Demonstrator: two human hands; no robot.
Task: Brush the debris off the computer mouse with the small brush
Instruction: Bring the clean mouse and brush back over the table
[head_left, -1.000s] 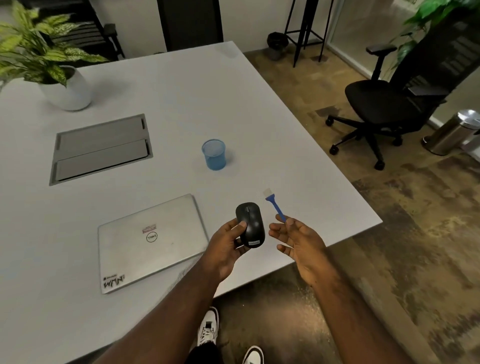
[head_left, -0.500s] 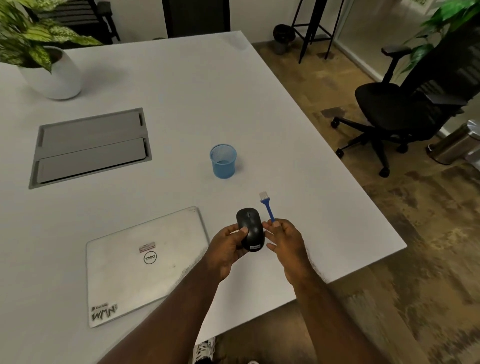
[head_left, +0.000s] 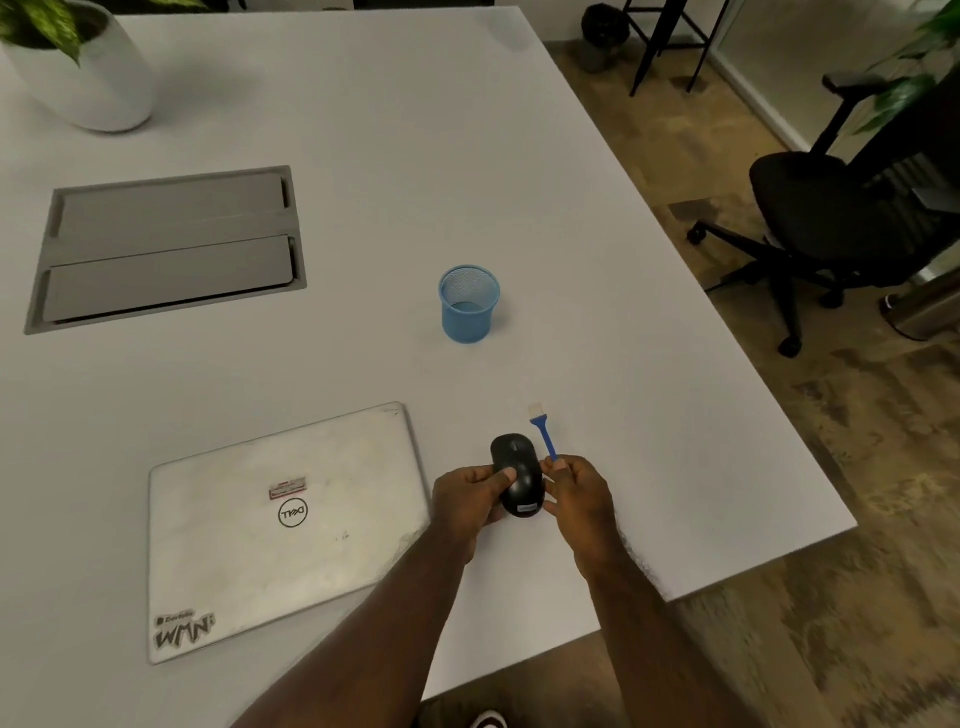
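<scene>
A black computer mouse (head_left: 519, 470) is held over the white table (head_left: 363, 130), near its front right part. My left hand (head_left: 467, 501) grips the mouse from the left, thumb on top. My right hand (head_left: 579, 493) sits against the mouse's right side and pinches the lower end of a small blue brush (head_left: 543, 434). The brush points away from me, its pale bristles at the far tip, just right of the mouse's front. The bristles are off the mouse.
A closed silver laptop (head_left: 280, 525) lies left of my hands. A blue mesh cup (head_left: 469, 304) stands farther back. A grey cable hatch (head_left: 166, 247) and a white plant pot (head_left: 88, 83) are far left. A black office chair (head_left: 841, 208) stands right of the table.
My right hand has closed in on the mouse from the right, bringing the brush beside it. Both hands moved forward over the table, and the view tilted down.
</scene>
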